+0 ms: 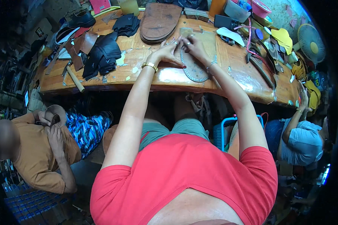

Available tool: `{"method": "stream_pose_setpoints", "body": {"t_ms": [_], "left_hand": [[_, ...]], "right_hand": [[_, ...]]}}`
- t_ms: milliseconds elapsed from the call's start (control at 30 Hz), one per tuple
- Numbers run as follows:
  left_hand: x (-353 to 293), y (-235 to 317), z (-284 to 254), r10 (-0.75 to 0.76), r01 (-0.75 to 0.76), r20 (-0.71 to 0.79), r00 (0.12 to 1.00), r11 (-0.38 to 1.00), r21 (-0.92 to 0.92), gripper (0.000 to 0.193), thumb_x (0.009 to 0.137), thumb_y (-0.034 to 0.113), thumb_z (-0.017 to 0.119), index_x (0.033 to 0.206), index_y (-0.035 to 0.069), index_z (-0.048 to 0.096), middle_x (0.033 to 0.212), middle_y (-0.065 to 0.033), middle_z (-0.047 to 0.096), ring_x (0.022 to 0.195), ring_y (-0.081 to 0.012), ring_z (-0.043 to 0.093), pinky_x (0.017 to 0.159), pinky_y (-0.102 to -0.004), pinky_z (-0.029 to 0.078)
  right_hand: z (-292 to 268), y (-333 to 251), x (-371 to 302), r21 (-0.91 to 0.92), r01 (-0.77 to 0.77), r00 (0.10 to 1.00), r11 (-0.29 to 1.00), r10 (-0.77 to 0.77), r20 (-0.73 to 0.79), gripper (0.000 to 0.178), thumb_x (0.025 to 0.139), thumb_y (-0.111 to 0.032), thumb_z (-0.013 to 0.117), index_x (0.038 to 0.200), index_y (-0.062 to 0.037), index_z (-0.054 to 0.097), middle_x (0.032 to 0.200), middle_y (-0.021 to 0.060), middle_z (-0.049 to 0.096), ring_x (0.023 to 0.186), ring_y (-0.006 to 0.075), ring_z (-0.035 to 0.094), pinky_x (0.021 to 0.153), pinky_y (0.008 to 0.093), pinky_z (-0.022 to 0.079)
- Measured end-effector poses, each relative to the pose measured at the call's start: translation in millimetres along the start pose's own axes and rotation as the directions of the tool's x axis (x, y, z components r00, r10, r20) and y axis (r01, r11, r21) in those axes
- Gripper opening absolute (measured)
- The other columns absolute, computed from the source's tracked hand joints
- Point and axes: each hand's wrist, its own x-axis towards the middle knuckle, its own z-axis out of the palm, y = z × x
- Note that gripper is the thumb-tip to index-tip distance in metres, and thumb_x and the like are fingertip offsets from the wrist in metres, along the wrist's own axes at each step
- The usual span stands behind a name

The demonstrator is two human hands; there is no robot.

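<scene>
A flat brown panel (195, 72) with a rounded near end and a pale, dotted-looking border lies on the wooden table (135, 80) before me. My left hand (168, 54) rests at its left side, thumb stretched apart from the fingers. Over the panel's upper part, my right hand (196, 48) has its fingers drawn together close to my left fingertips. Anything pinched in them is too small to make out. Just beyond my left hand sits a stack of brown rounded leather pieces (160, 21).
Black leather pieces (102, 54) and a hammer (76, 79) lie at left. A long dark-handled tool (262, 72), a white cut piece (231, 36) and tubs (236, 11) are at right, with a fan (311, 43) beyond. A blue basket (218, 135) stands below. Co-workers sit either side.
</scene>
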Motion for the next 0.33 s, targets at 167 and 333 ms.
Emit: {"method": "stream_pose_setpoints", "body": {"t_ms": [167,333], "left_hand": [[1,3,-1,0.017,-0.019,-0.035,0.999,0.999,-0.048,0.147,0.038,0.070,0.078,0.146,0.003,0.004,0.146,-0.0259,0.024,0.141,-0.0311,0.014,0.113,-0.0425,0.001],[-4,13,-9,0.014,-0.014,0.004,1.000,1.000,0.002,0.134,0.051,0.067,0.076,0.148,0.013,0.002,0.149,-0.0189,0.022,0.141,-0.0286,0.015,0.112,-0.0428,0.004]], "right_hand": [[-64,19,-2,0.105,-0.108,0.900,0.989,0.142,-0.412,0.016,0.094,-0.022,0.054,0.096,-0.0096,0.064,0.073,0.0033,0.060,0.053,0.0092,0.056,0.045,0.0216,0.045],[-126,68,-33,-0.606,-0.152,0.900,0.781,-0.143,-0.411,0.028,0.093,-0.028,0.055,0.108,-0.0059,0.062,0.085,0.0093,0.068,0.077,0.0252,0.065,0.071,0.0352,0.052]]}}
